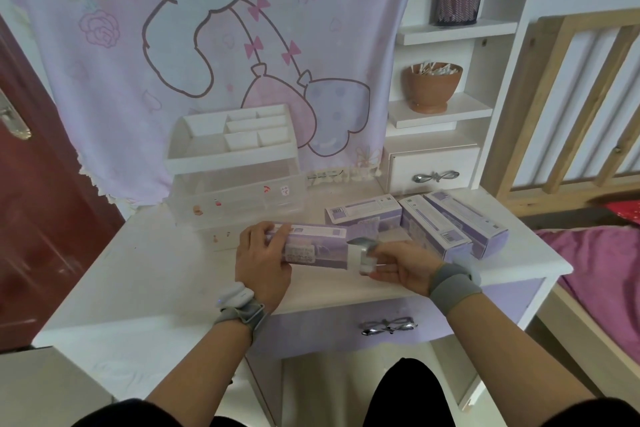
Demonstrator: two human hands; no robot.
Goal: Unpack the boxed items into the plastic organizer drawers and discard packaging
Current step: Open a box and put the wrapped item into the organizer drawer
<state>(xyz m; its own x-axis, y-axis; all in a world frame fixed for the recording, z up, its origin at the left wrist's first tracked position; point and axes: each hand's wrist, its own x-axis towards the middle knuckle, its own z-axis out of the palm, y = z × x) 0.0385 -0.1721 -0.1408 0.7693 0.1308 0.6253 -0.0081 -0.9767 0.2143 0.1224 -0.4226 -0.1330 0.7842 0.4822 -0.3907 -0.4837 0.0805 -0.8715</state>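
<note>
We are at the step of drawing the contents out of a box [311, 246], held just above the white desk [145, 274] in the middle of the frame. To do it well, we should keep the box level and steady with the left hand [263, 263], gripping its closed end without crushing the sides, and pull the item [366, 258] straight along the box's length, not upward, so the open flap does not tear or snag. It looks only partly out, so much of this step is left, in our judgement.

The left hand wraps over the left end of the box, fingers curled on top and clenched on it, wrist bent inward. The right hand [401, 267] sits at the open right end, its fingertips pinching the small white and silvery item that pokes from the opening; the other fingers are stretched out below. Both forearms come up from the bottom of the frame and converge at centre.

Three more boxes [422, 222] lie side by side right of centre, near the desk's edge. The organizer [235, 180] stands behind the hands, upper centre, its clear drawer seemingly empty.
</note>
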